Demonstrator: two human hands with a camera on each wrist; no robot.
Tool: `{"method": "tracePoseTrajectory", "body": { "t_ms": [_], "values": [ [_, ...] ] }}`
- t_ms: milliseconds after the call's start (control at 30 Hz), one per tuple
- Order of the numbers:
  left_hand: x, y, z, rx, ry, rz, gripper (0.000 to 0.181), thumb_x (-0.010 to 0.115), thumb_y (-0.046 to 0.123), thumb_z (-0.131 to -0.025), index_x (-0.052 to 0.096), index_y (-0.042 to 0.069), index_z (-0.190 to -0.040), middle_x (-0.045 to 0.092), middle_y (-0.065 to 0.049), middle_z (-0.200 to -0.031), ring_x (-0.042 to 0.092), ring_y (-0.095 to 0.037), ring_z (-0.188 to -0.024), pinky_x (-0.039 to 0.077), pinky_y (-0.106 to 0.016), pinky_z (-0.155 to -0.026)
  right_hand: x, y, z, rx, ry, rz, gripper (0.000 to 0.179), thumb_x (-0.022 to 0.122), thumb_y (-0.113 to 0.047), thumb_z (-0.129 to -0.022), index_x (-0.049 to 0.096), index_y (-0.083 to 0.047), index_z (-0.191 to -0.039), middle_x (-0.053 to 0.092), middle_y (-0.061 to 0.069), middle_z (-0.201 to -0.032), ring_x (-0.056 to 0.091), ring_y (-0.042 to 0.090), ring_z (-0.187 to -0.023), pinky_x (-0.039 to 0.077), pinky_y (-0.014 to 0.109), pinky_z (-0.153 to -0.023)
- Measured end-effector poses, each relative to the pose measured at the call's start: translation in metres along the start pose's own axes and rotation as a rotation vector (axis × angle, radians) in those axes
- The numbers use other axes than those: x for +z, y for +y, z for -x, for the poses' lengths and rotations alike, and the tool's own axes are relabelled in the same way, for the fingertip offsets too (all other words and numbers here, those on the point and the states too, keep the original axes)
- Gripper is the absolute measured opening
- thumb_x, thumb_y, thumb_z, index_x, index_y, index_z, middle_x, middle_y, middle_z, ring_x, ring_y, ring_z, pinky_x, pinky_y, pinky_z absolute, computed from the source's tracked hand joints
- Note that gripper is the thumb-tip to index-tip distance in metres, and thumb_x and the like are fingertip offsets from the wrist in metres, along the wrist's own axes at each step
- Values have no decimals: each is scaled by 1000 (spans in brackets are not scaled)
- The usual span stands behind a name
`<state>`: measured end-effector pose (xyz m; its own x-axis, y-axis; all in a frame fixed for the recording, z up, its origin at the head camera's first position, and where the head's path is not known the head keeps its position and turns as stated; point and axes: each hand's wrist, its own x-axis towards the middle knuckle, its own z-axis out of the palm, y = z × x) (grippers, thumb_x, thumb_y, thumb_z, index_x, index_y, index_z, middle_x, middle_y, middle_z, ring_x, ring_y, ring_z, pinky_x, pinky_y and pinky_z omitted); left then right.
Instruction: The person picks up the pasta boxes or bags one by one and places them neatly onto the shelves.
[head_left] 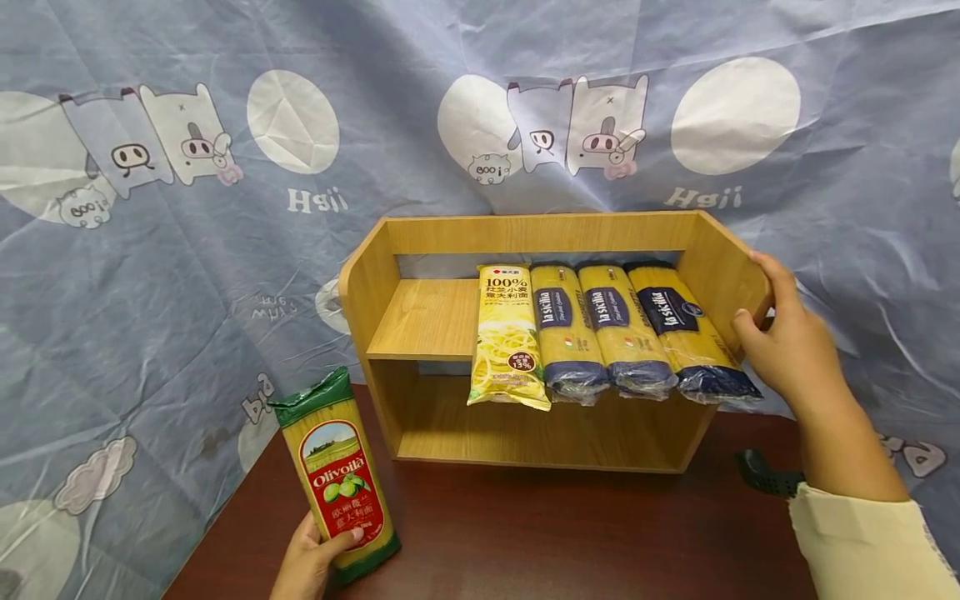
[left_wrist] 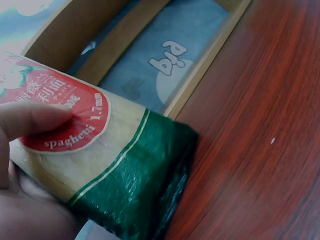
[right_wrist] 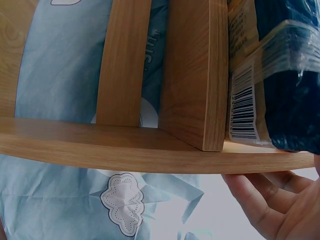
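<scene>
My left hand (head_left: 311,554) holds a green-ended pack of Olivoilà spaghetti (head_left: 337,471) near its lower end, thumb across the red label. The pack stands tilted, left of a small wooden two-tier shelf (head_left: 543,233). In the left wrist view, the pack's green end (left_wrist: 145,170) shows beside the thumb. My right hand (head_left: 797,346) grips the shelf's right side panel, with its fingers along the outer face in the right wrist view. On the upper tier lie a pale yellow noodle pack (head_left: 510,337) and three la Sicilia pasta packs, the rightmost (head_left: 686,329) beside my right hand.
Bare board (head_left: 431,312) shows on the upper tier's left, and the lower tier (head_left: 525,433) lies beneath. A dark object (head_left: 768,475) sits on the reddish-brown table (head_left: 570,533) at the right. A patterned blue-grey cloth (head_left: 420,167) hangs behind.
</scene>
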<state>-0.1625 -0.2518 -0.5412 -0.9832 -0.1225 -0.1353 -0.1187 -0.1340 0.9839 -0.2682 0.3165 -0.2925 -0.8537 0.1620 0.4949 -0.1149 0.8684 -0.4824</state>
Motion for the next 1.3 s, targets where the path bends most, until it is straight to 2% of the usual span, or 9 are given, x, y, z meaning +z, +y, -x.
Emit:
{"method": "tracePoseTrajectory", "body": {
  "t_ms": [100, 167, 367, 600, 767, 867, 1100, 1300],
  "values": [
    [3, 1, -1, -19, 12, -41, 64, 70, 0, -88, 41, 5, -144, 70, 5, -113, 70, -14, -100, 58, -34, -86, -1, 0, 0, -2, 8, 3, 74, 50, -21, -97, 15, -33, -161, 59, 46, -112, 61, 55, -83, 37, 35, -53],
    [5, 2, -1, -28, 21, -44, 66, 71, -1, -87, 40, 4, -146, 69, 3, -113, 70, -15, -101, 58, -36, -86, -1, 1, -1, -5, 12, 5, 73, 50, -21, -97, 15, -33, -161, 60, 45, -111, 62, 54, -81, 37, 35, -53],
    [8, 3, 2, -13, 13, -11, 52, 70, -1, -87, 52, 20, -131, 72, 9, -107, 71, -16, -100, 59, -36, -85, 0, 3, -2, -12, 19, 5, 73, 50, -21, -97, 16, -33, -161, 60, 46, -111, 62, 54, -80, 38, 35, -52],
    [10, 11, 7, 22, -107, -36, 43, 68, 4, -92, 59, 33, -121, 72, 13, -107, 71, -11, -100, 58, -31, -86, 0, 1, -2, -10, 3, 4, 73, 49, -22, -98, 15, -33, -162, 59, 48, -111, 62, 55, -81, 38, 34, -52],
    [18, 17, 9, 57, -184, -39, 41, 65, 6, -95, 61, 41, -116, 72, 16, -109, 70, -9, -102, 58, -30, -87, -1, 2, -1, -10, 5, 1, 74, 50, -21, -97, 15, -32, -161, 59, 48, -112, 62, 56, -83, 38, 34, -53],
    [25, 21, 10, 55, -206, -38, 39, 65, 7, -95, 61, 36, -120, 72, 15, -111, 70, -10, -105, 57, -31, -89, -1, 2, -1, -14, 12, 3, 74, 51, -20, -96, 16, -32, -161, 59, 47, -110, 62, 56, -82, 38, 34, -53],
    [39, 35, 9, 20, -193, -33, 45, 68, 12, -95, 52, 12, -136, 72, 5, -117, 69, -19, -110, 56, -40, -92, 0, 2, -2, -16, 5, 2, 75, 51, -21, -97, 16, -32, -161, 60, 47, -109, 62, 56, -84, 37, 34, -51],
    [48, 47, 7, 39, -271, -43, 53, 65, 13, -97, 42, 3, -144, 70, 3, -122, 68, -20, -113, 56, -41, -93, 0, 3, -1, -16, 5, 2, 74, 50, -21, -97, 15, -32, -161, 59, 48, -111, 62, 57, -84, 38, 34, -52]
  ]
}}
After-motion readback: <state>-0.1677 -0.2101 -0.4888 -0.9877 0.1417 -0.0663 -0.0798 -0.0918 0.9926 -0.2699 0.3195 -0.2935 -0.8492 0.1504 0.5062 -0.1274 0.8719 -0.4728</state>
